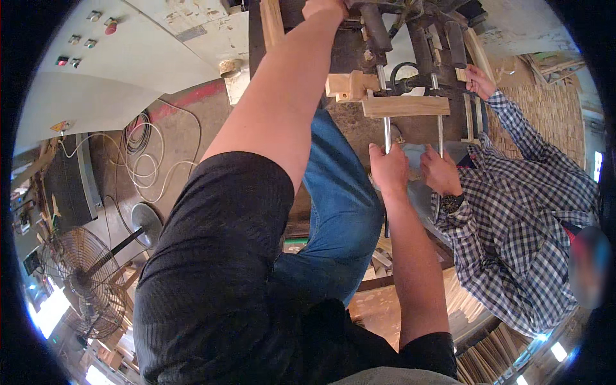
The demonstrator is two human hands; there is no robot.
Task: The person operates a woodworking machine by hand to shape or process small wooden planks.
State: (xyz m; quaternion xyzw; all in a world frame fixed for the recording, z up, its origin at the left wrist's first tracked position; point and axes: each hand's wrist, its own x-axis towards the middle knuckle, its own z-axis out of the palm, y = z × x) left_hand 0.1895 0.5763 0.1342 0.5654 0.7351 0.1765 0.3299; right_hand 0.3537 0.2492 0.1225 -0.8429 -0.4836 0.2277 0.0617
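My right hand is closed round the lower end of a shiny metal rod. That rod runs up past a wooden crossbar. A second metal rod stands beside it, with a co-worker's hand at its lower end. My left hand reaches to the top edge beside the dark machine; its fingers are mostly cut off, so what it touches is unclear. Left of the crossbar sits a light wooden block. The co-worker's other hand holds a small piece of wood.
The co-worker in a checked shirt stands close on the right. A floor fan is at the lower left, near coiled hoses. A pale cabinet with buttons stands at the upper left. Stacked wood strips lie at the right.
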